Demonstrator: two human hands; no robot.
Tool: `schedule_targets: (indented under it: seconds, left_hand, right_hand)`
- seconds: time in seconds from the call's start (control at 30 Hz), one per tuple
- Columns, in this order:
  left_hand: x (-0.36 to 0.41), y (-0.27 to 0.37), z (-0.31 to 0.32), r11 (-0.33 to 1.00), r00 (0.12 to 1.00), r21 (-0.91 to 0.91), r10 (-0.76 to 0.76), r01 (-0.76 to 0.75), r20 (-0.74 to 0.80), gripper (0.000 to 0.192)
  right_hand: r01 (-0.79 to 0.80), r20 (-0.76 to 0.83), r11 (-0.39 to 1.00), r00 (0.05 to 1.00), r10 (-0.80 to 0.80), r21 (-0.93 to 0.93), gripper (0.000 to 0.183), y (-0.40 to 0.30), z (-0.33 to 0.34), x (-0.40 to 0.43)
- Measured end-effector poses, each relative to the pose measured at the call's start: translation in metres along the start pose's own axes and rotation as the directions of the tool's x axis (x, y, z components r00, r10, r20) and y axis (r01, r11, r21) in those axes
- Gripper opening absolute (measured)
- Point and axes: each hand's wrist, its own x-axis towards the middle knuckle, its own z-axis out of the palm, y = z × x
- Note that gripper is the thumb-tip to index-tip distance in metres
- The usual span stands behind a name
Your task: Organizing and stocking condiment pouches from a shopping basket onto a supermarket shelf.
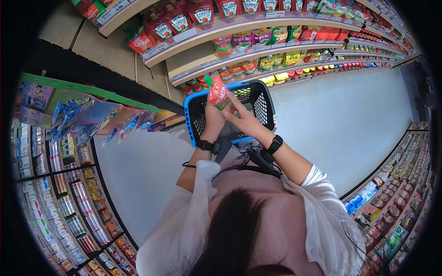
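Observation:
Above a shopping basket, both my hands hold a red sauce pouch with a green screw cap, tilted with its printed front up. My left hand grips it from below and the left side; part of that hand is hidden behind the pouch. The fingers of my right hand rest along the pouch's right edge and lower end. Under my hands is the black mesh basket with a blue rim on its left and near sides. My forearms hide part of its inside, and I cannot tell what it holds.
Ahead, tiered shelves carry Heinz ketchup pouches and other sauce pouches. Hanging blue packets jut out at the left. Packed shelving stands at the lower left, more at the right. Pale floor lies between.

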Motion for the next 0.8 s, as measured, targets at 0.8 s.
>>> schedule_targets:
  seconds: [0.8]
  left_hand:
    - [0.301, -0.182, -0.077, 0.878, 0.962, -0.447, -0.247, 0.171, -0.118, 0.043]
  right_hand:
    - [-0.368, -0.097, 0.896, 0.911, 0.401, 0.249, 0.040, 0.074, -0.023, 0.127]
